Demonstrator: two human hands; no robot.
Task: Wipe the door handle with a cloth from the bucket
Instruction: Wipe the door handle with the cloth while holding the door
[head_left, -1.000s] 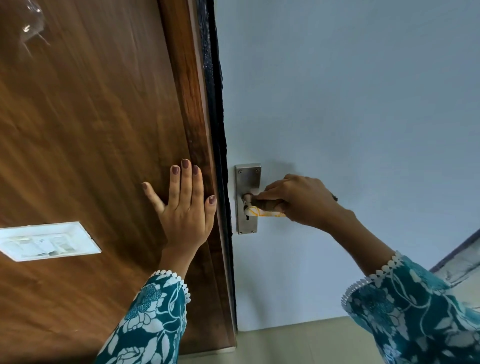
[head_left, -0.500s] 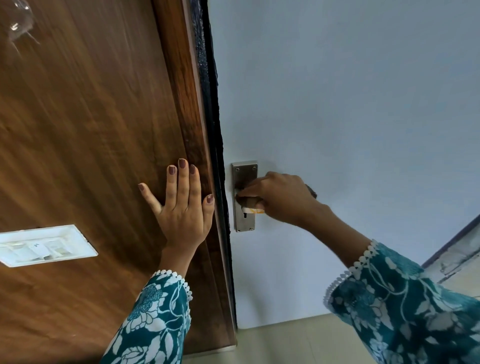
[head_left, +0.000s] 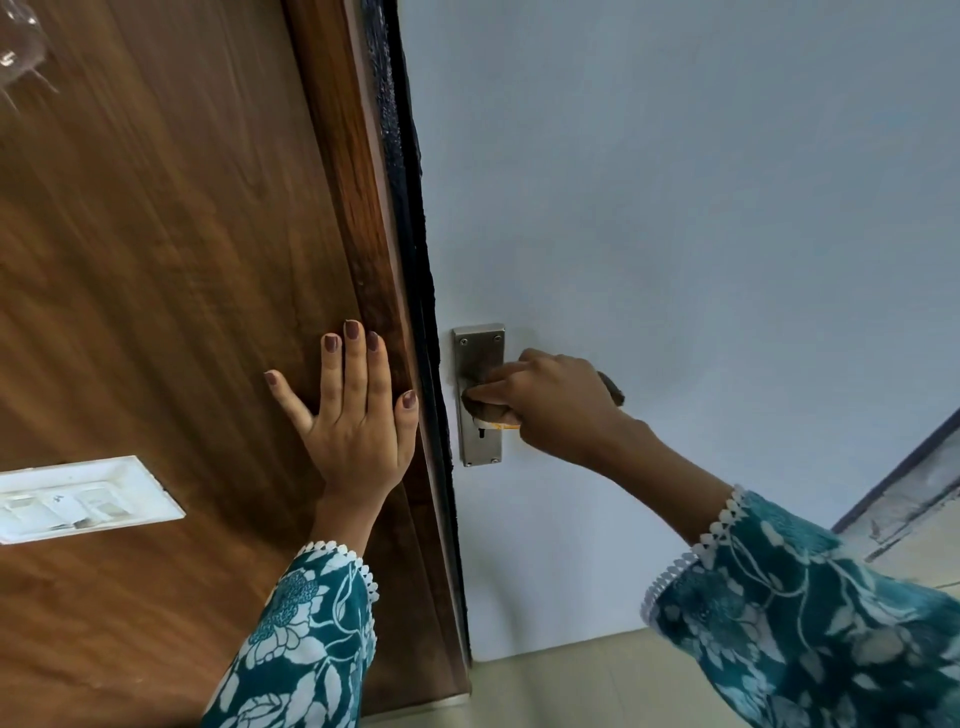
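Note:
A steel backplate of the door handle is fixed on the pale door, just right of the door edge. My right hand is closed around the handle lever with the cloth wrapped under it; only a small white and yellow bit of cloth shows below my fingers. The lever's dark end sticks out past my hand. My left hand lies flat, fingers spread, on the brown wooden panel. The bucket is out of view.
A white switch plate is set in the wooden panel at the left. A dark seal strip runs along the door edge. Beige floor shows at the bottom, and a frame corner at the right.
My right hand has slid left along the lever toward the backplate, and less of the cloth shows now. My left hand has stayed flat on the wood.

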